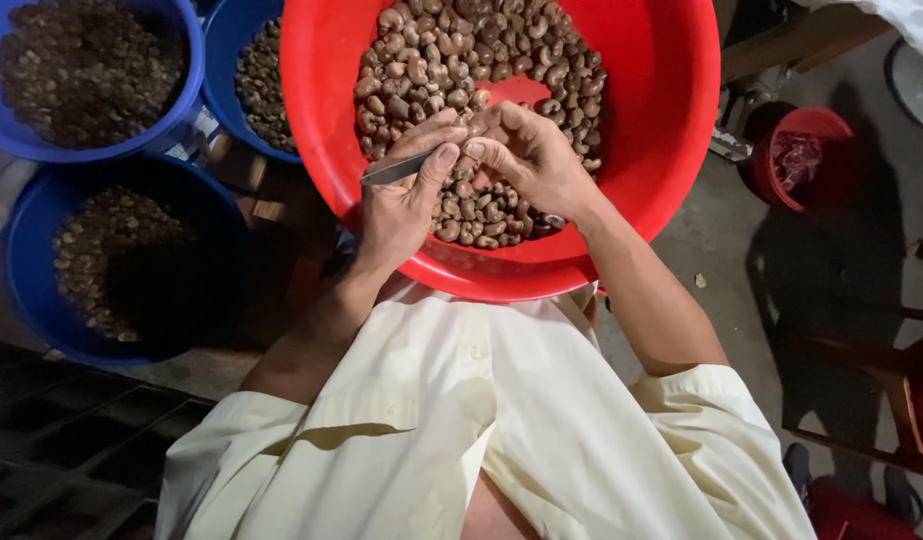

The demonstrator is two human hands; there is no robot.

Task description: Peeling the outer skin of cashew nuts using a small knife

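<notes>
A large red basin (671,120) rests on my lap, half filled with brown cashew nuts (451,55). Both hands meet over the middle of the basin. My left hand (396,210) grips a small grey metal blade (389,171) between thumb and fingers, its tip pointing left. My right hand (531,160) pinches a single nut (475,128) at its fingertips, touching the left thumb. My cream shirt fills the bottom of the view.
Three blue basins of nuts stand to the left: one at top left (186,105), one behind it (219,75), one lower (26,250). A small red bucket (801,160) sits on the concrete floor at right. Dark crates lie at bottom left.
</notes>
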